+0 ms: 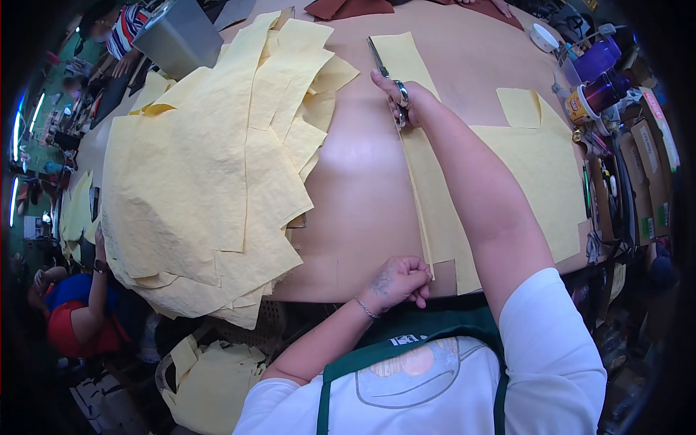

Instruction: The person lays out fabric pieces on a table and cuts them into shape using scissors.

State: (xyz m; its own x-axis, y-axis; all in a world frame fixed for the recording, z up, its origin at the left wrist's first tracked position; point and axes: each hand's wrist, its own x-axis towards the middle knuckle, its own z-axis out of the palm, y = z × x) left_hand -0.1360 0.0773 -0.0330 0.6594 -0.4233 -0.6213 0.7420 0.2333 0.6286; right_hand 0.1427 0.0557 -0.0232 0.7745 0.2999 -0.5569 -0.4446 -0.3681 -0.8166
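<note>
My right hand (415,101) is closed around the handles of metal scissors (379,59), whose blades point toward the far side of the table. Under the scissors and forearm runs a long narrow yellow sheet (437,217), its left edge nearly straight. My left hand (397,283) is at the near table edge, its thumb and fingers pinching the near corner of that sheet. A wider yellow sheet (525,174) lies flat to the right of my right forearm, partly hidden by it, with a small folded yellow piece (519,109) at its far end.
A large layered pile of yellow sheets (196,174) covers the table's left side and overhangs its front. Below it stands a container of yellow pieces (210,384). A grey metal box (177,36) is behind. Tubs (582,105) and tools line the right edge. Other people work at left and far side.
</note>
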